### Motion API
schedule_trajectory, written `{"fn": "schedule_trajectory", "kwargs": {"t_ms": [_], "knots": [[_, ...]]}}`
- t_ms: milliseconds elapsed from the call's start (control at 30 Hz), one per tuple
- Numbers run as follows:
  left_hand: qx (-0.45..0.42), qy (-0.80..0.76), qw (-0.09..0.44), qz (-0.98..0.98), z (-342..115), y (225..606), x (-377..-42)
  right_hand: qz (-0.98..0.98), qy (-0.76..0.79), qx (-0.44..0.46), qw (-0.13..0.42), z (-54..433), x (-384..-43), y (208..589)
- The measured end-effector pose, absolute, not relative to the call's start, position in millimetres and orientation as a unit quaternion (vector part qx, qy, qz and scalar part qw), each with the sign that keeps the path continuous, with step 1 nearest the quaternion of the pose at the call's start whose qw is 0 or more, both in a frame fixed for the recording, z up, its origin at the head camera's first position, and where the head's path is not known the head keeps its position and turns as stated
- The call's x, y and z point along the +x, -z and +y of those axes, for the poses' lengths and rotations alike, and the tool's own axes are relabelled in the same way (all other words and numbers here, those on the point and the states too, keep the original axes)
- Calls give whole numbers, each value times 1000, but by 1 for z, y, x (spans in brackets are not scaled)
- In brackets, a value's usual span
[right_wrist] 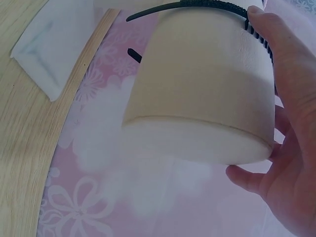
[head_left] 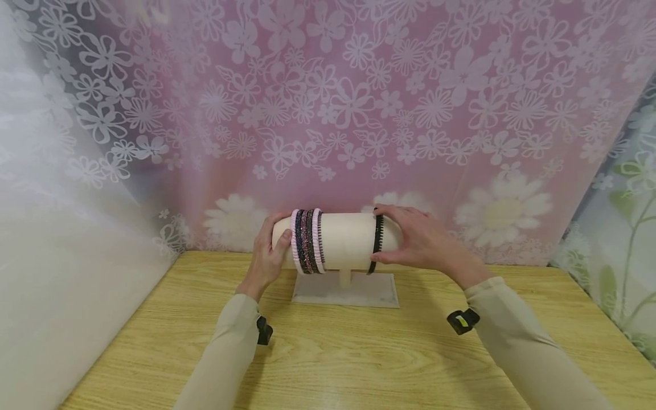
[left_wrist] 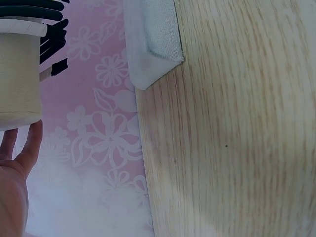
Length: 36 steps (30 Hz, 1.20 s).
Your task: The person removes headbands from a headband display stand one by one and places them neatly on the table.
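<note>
A cream cylindrical headband stand (head_left: 348,239) lies crosswise in front of me. My left hand (head_left: 266,250) grips its left end, thumb in front and fingers behind. Close to that thumb several headbands, pink (head_left: 318,242) and dark glittery (head_left: 306,242), sit side by side around the roll. Near the other end, my right hand (head_left: 422,236) holds a black toothed headband (head_left: 378,242) between thumb and fingers. In the right wrist view this black headband (right_wrist: 207,5) arches over the roll, its tips hanging free at the left, with the thumb on its toothed side.
A pale rectangular base (head_left: 345,293) carries the roll on a short post. It stands on a wood-grain table (head_left: 333,353). Behind the table hangs a pink flowered curtain (head_left: 348,114), with whitish sheeting (head_left: 66,228) at the left and leafy cloth (head_left: 625,239) at the right.
</note>
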<state>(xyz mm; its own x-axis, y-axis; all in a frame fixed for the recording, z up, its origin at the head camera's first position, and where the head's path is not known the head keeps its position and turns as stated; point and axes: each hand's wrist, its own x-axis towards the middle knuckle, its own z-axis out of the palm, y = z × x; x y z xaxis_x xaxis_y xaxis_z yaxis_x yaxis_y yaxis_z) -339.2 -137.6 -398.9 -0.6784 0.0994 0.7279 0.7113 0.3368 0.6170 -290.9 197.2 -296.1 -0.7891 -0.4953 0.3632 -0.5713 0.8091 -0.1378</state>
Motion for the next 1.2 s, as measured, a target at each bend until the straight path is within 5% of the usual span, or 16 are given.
{"fn": "schedule_trajectory", "kwargs": {"t_ms": [1200], "knots": [[-265, 500, 299, -768, -139, 399, -339, -923, -175, 291, 180, 227, -288, 308]]}}
